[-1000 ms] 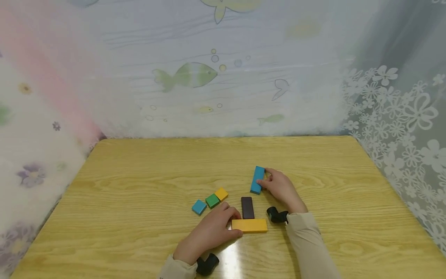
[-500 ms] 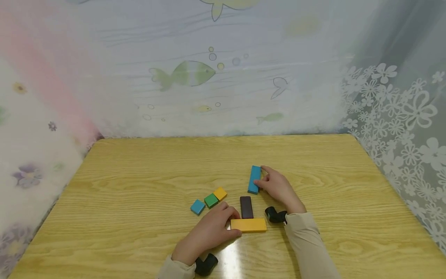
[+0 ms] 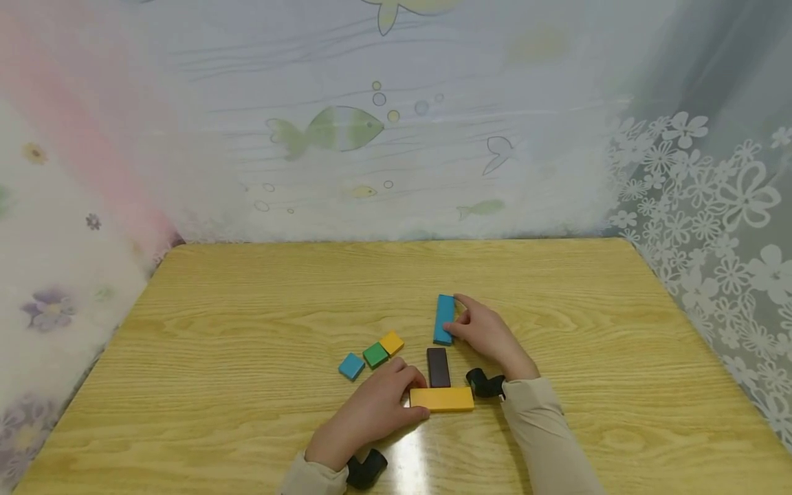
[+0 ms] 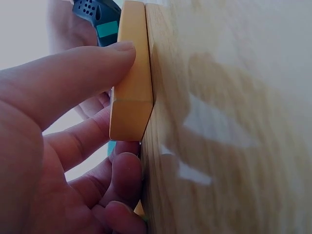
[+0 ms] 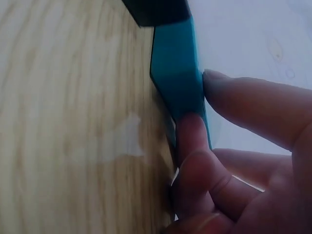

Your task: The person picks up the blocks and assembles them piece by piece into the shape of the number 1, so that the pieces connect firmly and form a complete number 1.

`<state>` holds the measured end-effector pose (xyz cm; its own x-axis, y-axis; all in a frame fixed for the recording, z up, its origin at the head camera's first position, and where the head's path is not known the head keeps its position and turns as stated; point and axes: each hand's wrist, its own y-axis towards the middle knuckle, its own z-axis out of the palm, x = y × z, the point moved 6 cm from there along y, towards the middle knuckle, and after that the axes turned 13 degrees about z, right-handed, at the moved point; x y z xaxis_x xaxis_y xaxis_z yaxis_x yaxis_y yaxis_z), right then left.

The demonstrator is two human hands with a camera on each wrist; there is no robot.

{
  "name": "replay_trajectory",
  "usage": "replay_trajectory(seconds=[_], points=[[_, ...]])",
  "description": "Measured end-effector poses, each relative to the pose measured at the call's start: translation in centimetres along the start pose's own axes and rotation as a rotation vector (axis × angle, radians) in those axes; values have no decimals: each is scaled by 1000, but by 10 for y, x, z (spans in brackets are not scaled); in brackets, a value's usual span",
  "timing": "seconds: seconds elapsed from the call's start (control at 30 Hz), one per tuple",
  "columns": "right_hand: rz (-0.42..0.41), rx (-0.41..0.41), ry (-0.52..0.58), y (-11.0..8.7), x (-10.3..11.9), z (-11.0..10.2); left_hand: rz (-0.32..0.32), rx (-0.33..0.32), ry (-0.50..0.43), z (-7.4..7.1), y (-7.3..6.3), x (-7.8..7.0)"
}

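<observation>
In the head view my left hand (image 3: 379, 404) holds the left end of a long yellow block (image 3: 447, 399) flat on the table. The left wrist view shows the thumb pressed on that yellow block (image 4: 135, 63), with fingers on its far side. A dark block (image 3: 438, 368) stretches away from the yellow one's back edge. Beyond it, my right hand (image 3: 489, 335) grips a long blue block (image 3: 443, 320) from the right. Its thumb lies on the blue block (image 5: 178, 73) and a finger touches its end or side in the right wrist view. A narrow gap separates blue from dark.
Left of the dark block lie three small square blocks: yellow (image 3: 392, 343), green (image 3: 375, 355) and blue (image 3: 351, 366). Black wrist devices sit by the left wrist (image 3: 367, 470) and right wrist (image 3: 485, 383). A patterned curtain (image 3: 433, 158) borders the wooden table (image 3: 247, 295).
My right hand has shifted the long blue block to the left and turned it slightly, bringing it nearly in line behind the dark block. The left hand stays on the yellow block.
</observation>
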<state>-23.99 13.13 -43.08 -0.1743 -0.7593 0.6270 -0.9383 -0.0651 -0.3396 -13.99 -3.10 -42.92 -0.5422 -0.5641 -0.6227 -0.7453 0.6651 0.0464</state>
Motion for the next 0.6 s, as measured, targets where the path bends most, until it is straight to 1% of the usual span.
replay_trajectory(seconds=[0.23,0.43,0.6], points=[[-9,41,-15,-1,4,6,-4,-2,-17,0,-2,0],[-53,65,-38,-1,6,6,-2,-3,1,-1,-1,1],[-62,90,-40,-2,6,6,7,-3,4,-1,-1,0]])
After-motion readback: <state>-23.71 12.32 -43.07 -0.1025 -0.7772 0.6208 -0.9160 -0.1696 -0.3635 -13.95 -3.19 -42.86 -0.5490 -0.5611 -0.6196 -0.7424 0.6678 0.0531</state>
